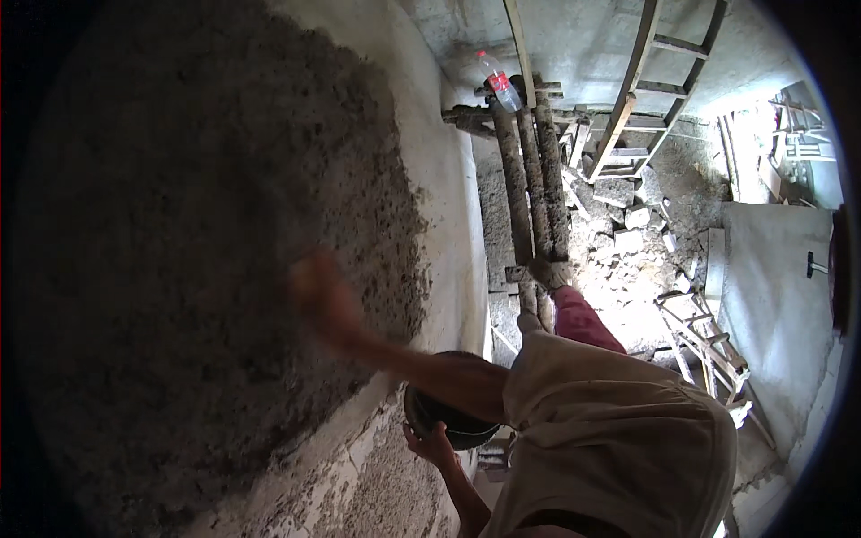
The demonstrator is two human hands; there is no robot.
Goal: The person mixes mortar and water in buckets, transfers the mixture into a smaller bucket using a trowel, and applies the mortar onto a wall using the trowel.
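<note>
Pan (448, 421) gripped underneath by left hand (429, 444); right hand (314, 291) blurred at wet plaster (206, 269), grip unclear.

A clear plastic bottle (499, 80) with a red label lies tilted on the plank scaffold (532, 179) top.

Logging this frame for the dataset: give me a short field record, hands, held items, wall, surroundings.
right hand: right hand, blurred, raised at the wet plaster patch; grip unclear
left hand: left hand holds the dark pan by its rim
wall: grey rough coat over a paler wall
footing: wooden poles, person standing on them
nearby: plastic bottle, ladder, rubble below
</note>
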